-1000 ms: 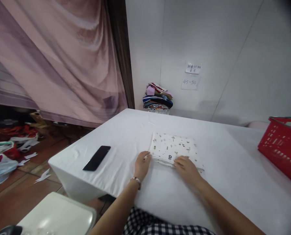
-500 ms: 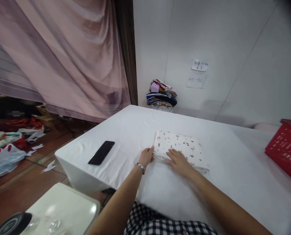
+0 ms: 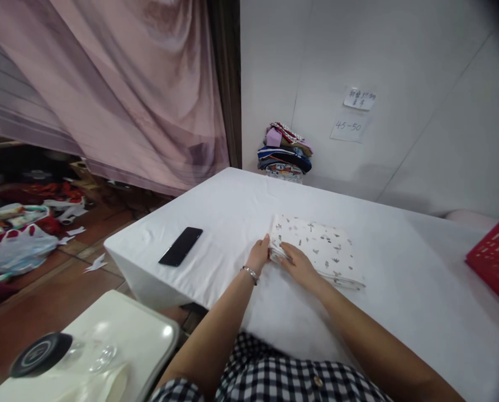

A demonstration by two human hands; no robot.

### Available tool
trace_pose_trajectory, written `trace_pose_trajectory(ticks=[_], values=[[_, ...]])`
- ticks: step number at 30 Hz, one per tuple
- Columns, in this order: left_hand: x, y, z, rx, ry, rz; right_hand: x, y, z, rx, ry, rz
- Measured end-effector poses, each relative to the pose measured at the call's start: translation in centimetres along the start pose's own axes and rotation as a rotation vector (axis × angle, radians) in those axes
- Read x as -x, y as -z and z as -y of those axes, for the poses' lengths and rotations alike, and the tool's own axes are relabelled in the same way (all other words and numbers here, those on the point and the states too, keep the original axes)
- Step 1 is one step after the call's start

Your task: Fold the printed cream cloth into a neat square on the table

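A folded white cloth with small dark prints (image 3: 319, 249) lies flat on the white-covered table (image 3: 241, 206). My left hand (image 3: 259, 255), with a bracelet at the wrist, grips the cloth's near left corner, fingers curled on its edge. My right hand (image 3: 298, 262) lies flat on the cloth's near left part, fingers stretched out and pressing down. A black phone (image 3: 181, 245) rests on the table to the left of my left hand.
A stack of folded clothes (image 3: 285, 152) sits at the table's far edge against the wall. A red basket (image 3: 493, 257) stands at the right edge. A white stool top (image 3: 119, 335) with a black round lid (image 3: 39, 354) is at lower left. Bags litter the floor at left.
My right hand has slid left across the cloth toward my left hand. The camera has swung, so everything sits further right and the basket is nearly out of view.
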State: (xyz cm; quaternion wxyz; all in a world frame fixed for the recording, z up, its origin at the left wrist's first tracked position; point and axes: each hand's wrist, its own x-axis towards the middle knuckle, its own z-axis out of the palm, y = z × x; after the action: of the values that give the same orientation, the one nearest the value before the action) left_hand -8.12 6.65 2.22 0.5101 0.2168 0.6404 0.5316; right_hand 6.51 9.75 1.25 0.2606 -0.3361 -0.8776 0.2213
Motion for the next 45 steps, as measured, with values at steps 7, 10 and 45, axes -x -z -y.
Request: trace_pose_trajectory(ticks=[7, 10, 45], values=[[0.9, -0.4, 1.0, 0.303, -0.030, 0.047, 0.0, -0.1, -0.6, -0.164, -0.071, -0.082], [1.1, 0.0, 1.4, 0.314, -0.063, 0.140, -0.8, 0.2, -0.4, -0.156, -0.072, -0.105], [2.0, 1.0, 2.0, 0.341, -0.071, 0.167, -3.6, -0.2, 1.5, -0.085, -0.184, 0.022]])
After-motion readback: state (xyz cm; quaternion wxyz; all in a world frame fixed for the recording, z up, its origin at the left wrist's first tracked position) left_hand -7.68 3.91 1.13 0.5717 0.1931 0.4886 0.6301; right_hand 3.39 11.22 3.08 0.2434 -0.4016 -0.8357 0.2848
